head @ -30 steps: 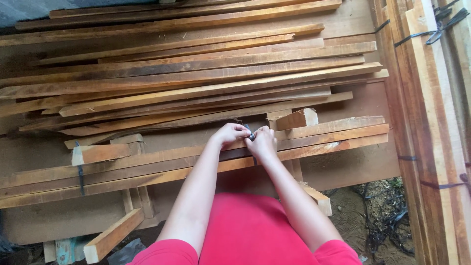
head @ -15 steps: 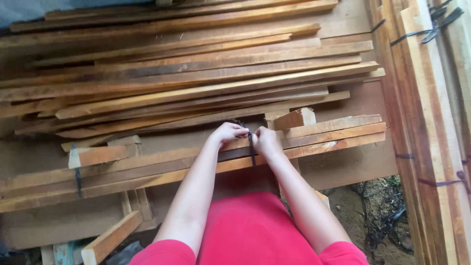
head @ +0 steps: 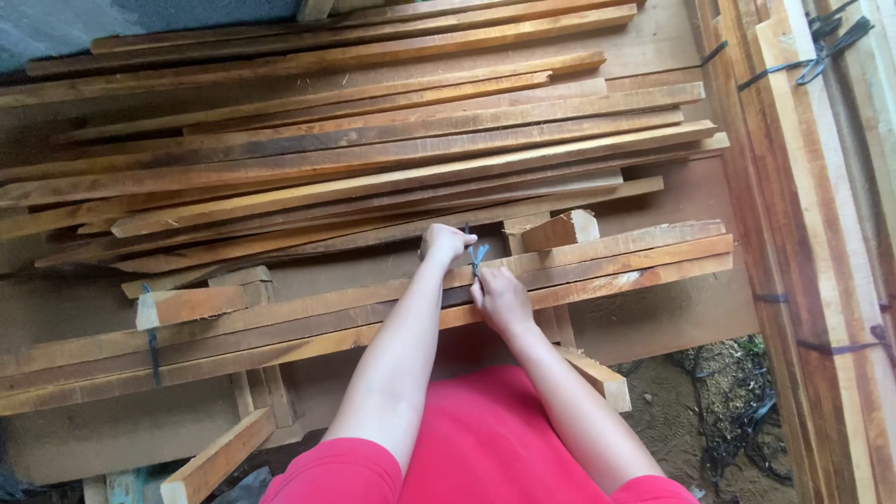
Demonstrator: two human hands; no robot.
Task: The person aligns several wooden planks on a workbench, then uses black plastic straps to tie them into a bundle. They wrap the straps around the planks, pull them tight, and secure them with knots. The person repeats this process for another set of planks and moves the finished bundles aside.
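- A dark strap (head: pixel 477 254) is pinched between both hands, its loose ends sticking up just above the fingertips.
- The strap is wrapped around a bundle of long wooden slats (head: pixel 607 261) lying directly under the fingers.
- Left hand (head: pixel 444 245): fingers curled closed on the strap, resting on the bundle's far edge.
- Right hand (head: pixel 501 299): fingers closed, thumb and forefinger gripping the strap, palm laid on the slats.
- A short wood block (head: pixel 560 230) is seen just right of the fingers, tilted, touching the bundle.
- A second dark strap (head: pixel 152 345) is noted far left of the fingers, round the same bundle.
- Loose slats (head: pixel 373 149) are piled beyond the fingers.
- Strapped planks (head: pixel 803 187) are stacked well to the right.
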